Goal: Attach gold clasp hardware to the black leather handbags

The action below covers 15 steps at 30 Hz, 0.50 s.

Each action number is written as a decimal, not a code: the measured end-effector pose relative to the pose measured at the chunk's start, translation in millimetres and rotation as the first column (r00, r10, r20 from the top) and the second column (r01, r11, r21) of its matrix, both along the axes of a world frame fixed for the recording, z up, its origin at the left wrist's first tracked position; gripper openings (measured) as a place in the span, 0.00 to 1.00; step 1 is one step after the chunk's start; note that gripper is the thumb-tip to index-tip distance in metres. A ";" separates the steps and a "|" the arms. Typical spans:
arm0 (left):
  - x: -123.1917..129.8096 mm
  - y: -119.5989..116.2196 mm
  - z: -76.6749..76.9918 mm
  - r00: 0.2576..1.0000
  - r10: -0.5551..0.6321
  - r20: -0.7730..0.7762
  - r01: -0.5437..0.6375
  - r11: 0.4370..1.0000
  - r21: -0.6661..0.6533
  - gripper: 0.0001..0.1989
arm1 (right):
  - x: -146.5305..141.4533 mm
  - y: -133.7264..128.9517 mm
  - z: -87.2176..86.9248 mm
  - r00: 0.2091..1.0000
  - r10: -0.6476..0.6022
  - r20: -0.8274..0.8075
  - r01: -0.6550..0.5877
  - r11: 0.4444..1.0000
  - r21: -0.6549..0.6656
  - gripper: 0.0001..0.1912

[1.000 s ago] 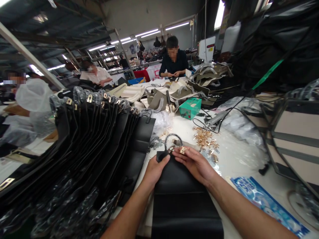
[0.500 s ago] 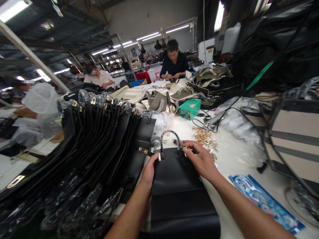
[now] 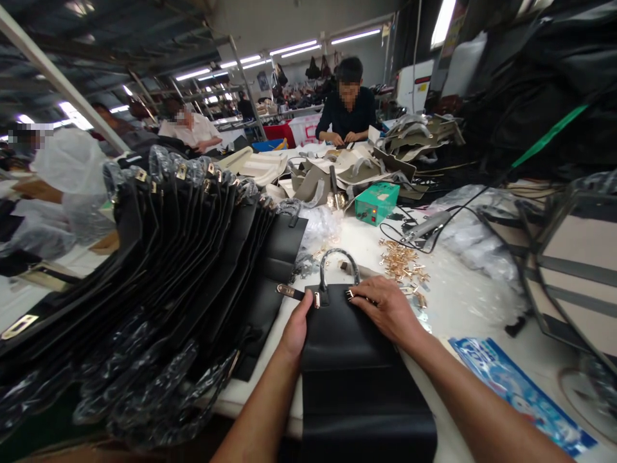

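Observation:
A black leather handbag panel [image 3: 359, 360] lies in front of me, its plastic-wrapped handle [image 3: 339, 252] arching up at the far end. My left hand [image 3: 295, 331] grips its left edge, thumb on top beside a gold fitting [image 3: 317, 299]. Past that thumb, a black strap with a gold plate [image 3: 287, 290] sticks out to the left. My right hand [image 3: 388, 312] pinches a small gold metal fitting [image 3: 350, 294] against the panel near the right foot of the handle. Its curled fingers partly hide that fitting and the handle's foot.
Stacked black bag panels [image 3: 193, 257] with wrapped handles fill the left. Loose gold fittings [image 3: 402, 259] lie beyond my right hand, near a green power box [image 3: 376, 203] and a corded tool [image 3: 427, 226]. A blue printed packet [image 3: 518, 392] lies right. A co-worker [image 3: 348, 112] sits opposite.
My right hand has drawn slightly back from the handle's right foot and now holds a gold fitting over the panel. My left hand keeps its grip. The camera view has shifted slightly.

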<state>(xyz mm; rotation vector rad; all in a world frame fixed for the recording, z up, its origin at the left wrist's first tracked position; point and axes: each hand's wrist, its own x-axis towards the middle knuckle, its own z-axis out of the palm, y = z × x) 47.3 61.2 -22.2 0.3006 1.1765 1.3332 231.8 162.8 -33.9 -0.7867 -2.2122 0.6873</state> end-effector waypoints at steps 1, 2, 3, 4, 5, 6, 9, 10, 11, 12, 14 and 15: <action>-1.1 -0.2 -1.6 0.998 -0.028 0.048 0.028 1.000 0.013 0.31 | 0.3 0.1 0.6 1.000 0.002 0.006 -0.002 1.000 0.006 0.10; -2.0 -0.3 -3.0 0.995 -0.052 0.091 0.048 0.998 0.038 0.30 | 0.6 0.2 1.4 1.000 0.005 0.008 -0.005 1.000 0.013 0.09; -2.8 -0.2 -4.2 0.990 -0.067 0.124 0.059 0.996 0.069 0.28 | 1.1 0.3 2.1 1.000 0.011 0.010 -0.012 1.000 0.019 0.09; -3.5 0.0 -5.2 0.986 -0.076 0.147 0.061 0.993 0.101 0.27 | 1.5 0.5 2.8 1.000 0.017 0.010 -0.017 0.999 0.027 0.09; -4.2 0.3 -5.9 0.984 -0.078 0.161 0.058 0.990 0.128 0.25 | 1.9 0.6 3.3 1.000 0.024 0.011 -0.025 0.999 0.035 0.08; -4.8 0.5 -6.5 0.983 -0.076 0.167 0.052 0.988 0.147 0.24 | 2.2 0.7 3.6 0.999 0.031 0.015 -0.031 0.998 0.045 0.08; -6.8 0.9 -7.7 0.983 -0.073 0.167 0.046 0.986 0.160 0.21 | 2.3 0.7 3.8 0.998 0.035 0.050 -0.038 0.997 0.073 0.08; -7.4 0.9 -8.0 0.983 -0.078 0.167 0.051 0.986 0.160 0.21 | 2.1 0.7 4.1 0.997 0.031 0.070 -0.037 0.996 0.083 0.08; -7.9 0.9 -8.4 0.982 -0.085 0.168 0.057 0.985 0.164 0.20 | 1.9 0.7 4.9 0.995 0.029 0.093 -0.038 0.995 0.093 0.08; -8.5 1.0 -8.7 0.980 -0.095 0.173 0.065 0.983 0.169 0.20 | 1.8 0.9 6.3 0.993 0.031 0.118 -0.044 0.994 0.103 0.08; -9.3 1.0 -9.6 0.974 -0.117 0.195 0.080 0.980 0.184 0.20 | 1.4 1.8 11.1 0.985 0.049 0.168 -0.070 0.990 0.119 0.07; -9.8 1.0 -10.3 0.969 -0.129 0.211 0.089 0.978 0.190 0.20 | 1.2 2.7 14.2 0.979 0.063 0.196 -0.088 0.989 0.123 0.07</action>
